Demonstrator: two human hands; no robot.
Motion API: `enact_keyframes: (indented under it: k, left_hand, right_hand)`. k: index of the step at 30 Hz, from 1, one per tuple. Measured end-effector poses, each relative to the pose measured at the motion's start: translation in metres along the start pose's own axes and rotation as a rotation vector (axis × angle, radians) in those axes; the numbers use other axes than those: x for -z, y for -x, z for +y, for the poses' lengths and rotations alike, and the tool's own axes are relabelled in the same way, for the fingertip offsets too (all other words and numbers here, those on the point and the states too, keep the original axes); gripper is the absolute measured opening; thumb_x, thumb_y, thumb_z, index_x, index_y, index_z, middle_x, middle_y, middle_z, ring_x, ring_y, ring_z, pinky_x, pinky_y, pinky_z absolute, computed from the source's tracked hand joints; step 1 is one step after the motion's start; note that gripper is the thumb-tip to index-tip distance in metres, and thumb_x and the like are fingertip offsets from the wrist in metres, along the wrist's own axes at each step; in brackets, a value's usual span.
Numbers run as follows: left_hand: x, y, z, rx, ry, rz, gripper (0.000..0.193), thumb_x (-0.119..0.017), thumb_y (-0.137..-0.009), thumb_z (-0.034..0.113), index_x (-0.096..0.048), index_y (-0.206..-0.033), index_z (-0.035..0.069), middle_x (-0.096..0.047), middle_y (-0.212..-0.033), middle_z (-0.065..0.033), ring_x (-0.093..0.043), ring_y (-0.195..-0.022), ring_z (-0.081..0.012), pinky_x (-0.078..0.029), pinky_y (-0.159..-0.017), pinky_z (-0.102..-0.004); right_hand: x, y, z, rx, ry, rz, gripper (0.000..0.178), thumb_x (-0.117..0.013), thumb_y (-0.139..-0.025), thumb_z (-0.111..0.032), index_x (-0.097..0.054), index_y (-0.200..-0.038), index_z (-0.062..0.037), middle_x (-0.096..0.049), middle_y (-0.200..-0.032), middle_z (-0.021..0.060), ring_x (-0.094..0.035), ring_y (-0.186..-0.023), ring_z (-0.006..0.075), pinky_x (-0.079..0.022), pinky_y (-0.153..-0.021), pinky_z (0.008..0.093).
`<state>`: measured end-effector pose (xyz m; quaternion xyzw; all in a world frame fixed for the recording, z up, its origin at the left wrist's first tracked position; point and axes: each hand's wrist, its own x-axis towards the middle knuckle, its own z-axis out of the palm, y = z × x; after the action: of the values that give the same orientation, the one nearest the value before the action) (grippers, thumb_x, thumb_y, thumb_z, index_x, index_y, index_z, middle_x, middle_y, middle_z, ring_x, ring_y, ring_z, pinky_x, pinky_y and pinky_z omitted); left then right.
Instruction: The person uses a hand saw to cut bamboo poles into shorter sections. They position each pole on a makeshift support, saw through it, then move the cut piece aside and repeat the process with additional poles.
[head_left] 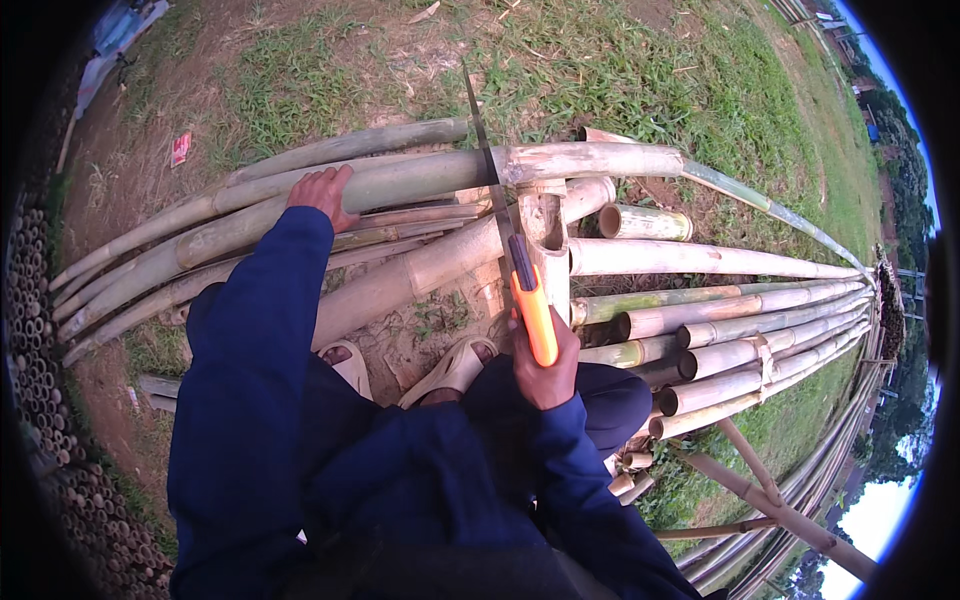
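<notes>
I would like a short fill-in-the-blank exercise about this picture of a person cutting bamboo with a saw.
1. The right hand grips a hand saw by its ____ handle.
2. The left hand rests on a long ____ pole.
3. The saw's blade lies across that pole, to the ____ of the left hand.
4. Beyond the poles, the ground is covered with ____.

Missing words: orange; bamboo; right; grass

We count one handsaw (520, 270) with an orange grip | two hands, left hand (322, 195) and right hand (545, 365) | two pale sandals (455, 368) | one short bamboo offcut (645, 222) | one red scrap (181, 149) on the ground | long bamboo poles (560, 160) too many to count.
</notes>
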<state>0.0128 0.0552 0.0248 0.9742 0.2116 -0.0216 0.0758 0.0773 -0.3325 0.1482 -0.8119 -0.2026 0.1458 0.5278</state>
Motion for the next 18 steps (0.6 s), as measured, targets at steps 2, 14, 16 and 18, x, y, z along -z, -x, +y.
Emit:
enact_keyframes:
  k: [2, 14, 16, 18]
  left_hand:
    - [-0.002, -0.003, -0.004, -0.023, 0.002, 0.036, 0.078, -0.090, -0.064, 0.032, -0.055, -0.131, 0.012, -0.068, -0.125, -0.0169, -0.064, -0.117, -0.0383, -0.051, -0.101, -0.0483]
    - [0.005, -0.006, 0.003, 0.031, 0.008, -0.044, 0.078, -0.092, -0.064, 0.033, -0.056, -0.129, 0.014, -0.069, -0.121, -0.0141, -0.065, -0.113, -0.0391, -0.052, -0.097, -0.0501]
    - [0.004, -0.008, 0.002, 0.021, 0.014, -0.014, 0.077, -0.092, -0.064, 0.033, -0.056, -0.129, 0.014, -0.069, -0.121, -0.0138, -0.065, -0.113, -0.0390, -0.052, -0.097, -0.0505]
    - [0.004, -0.002, 0.000, 0.021, 0.013, -0.013, 0.078, -0.092, -0.064, 0.033, -0.056, -0.130, 0.014, -0.069, -0.122, -0.0134, -0.065, -0.112, -0.0387, -0.052, -0.097, -0.0506]
  right_hand:
    - [-0.018, -0.024, 0.012, 0.042, -0.011, -0.013, 0.016, -0.073, -0.093, -0.007, -0.064, -0.101, 0.0038, -0.062, -0.073, 0.0141, -0.060, -0.061, 0.0189, -0.050, -0.062, 0.0363]
    - [0.001, 0.002, 0.004, -0.002, 0.000, 0.020, 0.016, -0.074, -0.091, -0.004, -0.066, -0.103, 0.0028, -0.066, -0.075, 0.0154, -0.066, -0.068, 0.0194, -0.052, -0.066, 0.0337]
    - [-0.020, -0.044, 0.003, 0.043, -0.027, 0.000, 0.017, -0.074, -0.091, -0.005, -0.064, -0.102, 0.0033, -0.063, -0.072, 0.0139, -0.055, -0.062, 0.0171, -0.048, -0.061, 0.0345]
    - [-0.024, -0.039, -0.003, 0.034, -0.023, -0.006, 0.019, -0.075, -0.091, -0.006, -0.063, -0.102, 0.0036, -0.062, -0.071, 0.0126, -0.052, -0.061, 0.0159, -0.047, -0.059, 0.0342]
